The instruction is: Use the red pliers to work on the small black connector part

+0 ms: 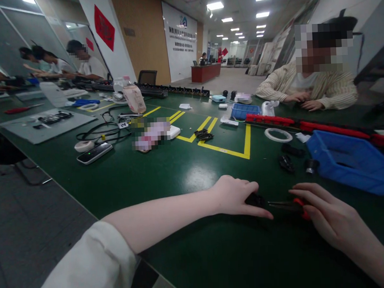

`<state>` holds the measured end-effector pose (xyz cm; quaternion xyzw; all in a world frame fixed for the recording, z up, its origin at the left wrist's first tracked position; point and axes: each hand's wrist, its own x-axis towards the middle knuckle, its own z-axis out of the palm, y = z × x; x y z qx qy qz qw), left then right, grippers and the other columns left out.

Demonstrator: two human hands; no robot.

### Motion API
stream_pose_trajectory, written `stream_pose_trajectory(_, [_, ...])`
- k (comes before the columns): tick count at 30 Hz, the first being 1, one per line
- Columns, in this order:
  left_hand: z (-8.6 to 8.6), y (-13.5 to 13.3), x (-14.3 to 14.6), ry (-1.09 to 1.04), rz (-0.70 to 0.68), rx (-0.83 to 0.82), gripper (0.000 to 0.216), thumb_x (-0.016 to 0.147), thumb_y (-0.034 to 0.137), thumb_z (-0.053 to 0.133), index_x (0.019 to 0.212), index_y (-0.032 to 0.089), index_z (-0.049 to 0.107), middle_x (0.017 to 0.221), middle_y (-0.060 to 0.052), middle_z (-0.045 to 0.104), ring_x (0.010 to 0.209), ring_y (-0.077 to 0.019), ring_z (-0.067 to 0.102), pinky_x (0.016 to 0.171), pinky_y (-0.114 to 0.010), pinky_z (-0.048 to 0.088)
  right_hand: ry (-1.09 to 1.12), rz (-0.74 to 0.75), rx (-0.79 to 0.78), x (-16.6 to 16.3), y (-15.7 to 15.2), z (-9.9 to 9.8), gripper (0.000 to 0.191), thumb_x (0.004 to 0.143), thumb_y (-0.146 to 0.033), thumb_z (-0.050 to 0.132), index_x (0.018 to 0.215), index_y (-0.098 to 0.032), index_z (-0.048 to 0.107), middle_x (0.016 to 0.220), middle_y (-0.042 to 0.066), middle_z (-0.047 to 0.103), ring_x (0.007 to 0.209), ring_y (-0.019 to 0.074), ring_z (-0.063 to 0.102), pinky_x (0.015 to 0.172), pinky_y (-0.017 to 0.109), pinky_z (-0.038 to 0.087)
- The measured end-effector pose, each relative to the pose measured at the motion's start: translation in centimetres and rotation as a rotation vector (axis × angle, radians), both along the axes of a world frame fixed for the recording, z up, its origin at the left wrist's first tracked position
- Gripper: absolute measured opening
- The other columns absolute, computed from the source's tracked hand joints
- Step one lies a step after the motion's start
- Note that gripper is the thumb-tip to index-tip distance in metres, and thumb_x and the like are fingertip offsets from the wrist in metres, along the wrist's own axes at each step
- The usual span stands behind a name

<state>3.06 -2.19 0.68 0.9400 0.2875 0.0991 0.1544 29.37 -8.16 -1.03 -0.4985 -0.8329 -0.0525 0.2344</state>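
Note:
My left hand (235,196) is closed around a small black part (255,200) low over the green table (196,241); its exact kind cannot be made out. My right hand (329,216) grips needle-nose pliers (286,205) with red handles, which the fingers partly cover. The thin jaws point left and reach close to the black part; whether they touch it is unclear. Beyond my right hand lie a black cable bundle (286,163) and a small black cylinder (311,166).
A blue bin (354,160) stands on the right, near a white tape ring (278,135) and a long red strip (293,121). Black pieces (203,135) lie by yellow tape lines. A phone (152,136), cables and a bottle (134,95) are left. A person (307,86) sits opposite.

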Motion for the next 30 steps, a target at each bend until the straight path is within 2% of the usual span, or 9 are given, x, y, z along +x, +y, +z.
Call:
stream_pose_trajectory(3, [-0.1, -0.1, 0.0, -0.029, -0.008, -0.006, 0.058, 0.074, 0.075, 0.05, 0.087, 0.018, 0.052, 0.083, 0.001, 0.064, 0.068, -0.0158, 0.062, 0.05, -0.022, 0.034, -0.032, 0.002, 0.023, -0.4, -0.2, 0.2, 0.03, 0.091, -0.034, 0.038, 0.09, -0.02, 0.065, 0.099, 0.01, 0.066, 0.082, 0.0222, 0.065, 0.066, 0.034, 0.054])
stream_pose_trajectory(7, [-0.2, -0.7, -0.2, -0.103, -0.021, -0.01, 0.059, 0.072, 0.071, 0.057, 0.097, 0.018, 0.051, 0.091, -0.001, 0.064, 0.07, -0.0157, 0.062, 0.05, -0.022, 0.036, -0.038, -0.027, 0.024, -1.0, -0.4, 0.1, 0.028, 0.091, -0.03, 0.036, 0.085, -0.021, 0.062, 0.088, 0.008, 0.066, 0.078, 0.0225, 0.062, 0.066, 0.038, 0.05])
stream_pose_trajectory(9, [-0.3, -0.9, -0.2, -0.11, -0.051, 0.024, 0.051, 0.078, 0.062, 0.058, 0.103, 0.018, 0.05, 0.095, -0.002, 0.064, 0.07, -0.0154, 0.062, 0.05, -0.022, 0.036, -0.043, -0.035, 0.047, -1.1, -0.4, 0.1, 0.026, 0.091, -0.028, 0.036, 0.087, -0.022, 0.061, 0.09, 0.008, 0.066, 0.083, 0.0241, 0.061, 0.071, 0.041, 0.049])
stream_pose_trajectory(11, [-0.5, -1.1, -0.1, -0.096, -0.083, 0.052, 0.044, 0.083, 0.056, 0.056, 0.102, 0.017, 0.05, 0.094, -0.002, 0.065, 0.07, -0.0151, 0.063, 0.049, -0.022, 0.035, -0.052, -0.034, 0.08, -1.1, -0.3, 0.0, 0.025, 0.091, -0.027, 0.036, 0.087, -0.022, 0.061, 0.093, 0.008, 0.066, 0.093, 0.0266, 0.059, 0.082, 0.046, 0.047])
stream_pose_trajectory(14, [-0.6, -1.0, -0.1, -0.076, -0.104, 0.061, 0.046, 0.083, 0.062, 0.051, 0.097, 0.018, 0.052, 0.085, 0.0, 0.067, 0.066, -0.0147, 0.063, 0.048, -0.021, 0.032, -0.049, -0.012, 0.09, -1.1, -0.2, 0.2, 0.025, 0.091, -0.025, 0.036, 0.085, -0.022, 0.06, 0.09, 0.007, 0.065, 0.093, 0.0257, 0.059, 0.091, 0.048, 0.043])
stream_pose_trajectory(17, [-0.6, -1.0, -0.1, -0.08, -0.132, 0.096, 0.048, 0.082, 0.065, 0.051, 0.096, 0.019, 0.053, 0.082, 0.002, 0.067, 0.065, -0.0145, 0.063, 0.049, -0.022, 0.032, -0.029, -0.016, 0.063, -1.4, -0.3, 0.5, 0.027, 0.092, -0.026, 0.035, 0.082, -0.02, 0.06, 0.086, 0.008, 0.064, 0.081, 0.0223, 0.059, 0.073, 0.04, 0.048])
stream_pose_trajectory(19, [-0.6, -1.0, -0.1, -0.085, -0.145, 0.116, 0.048, 0.082, 0.065, 0.051, 0.096, 0.019, 0.053, 0.081, 0.003, 0.067, 0.064, -0.0141, 0.063, 0.051, -0.022, 0.033, -0.02, -0.02, 0.038, -1.7, -0.4, 0.7, 0.029, 0.092, -0.028, 0.035, 0.079, -0.019, 0.059, 0.082, 0.007, 0.063, 0.076, 0.0201, 0.057, 0.062, 0.035, 0.046])
stream_pose_trajectory(30, [-0.6, -1.0, 0.0, -0.018, -0.154, 0.125, 0.051, 0.082, 0.068, 0.047, 0.098, 0.02, 0.053, 0.073, 0.004, 0.065, 0.063, -0.0133, 0.063, 0.057, -0.023, 0.037, -0.021, 0.018, 0.017, -2.2, -0.5, 0.8, 0.029, 0.093, -0.028, 0.035, 0.075, -0.019, 0.056, 0.074, 0.005, 0.059, 0.068, 0.0161, 0.051, 0.062, 0.032, 0.041])
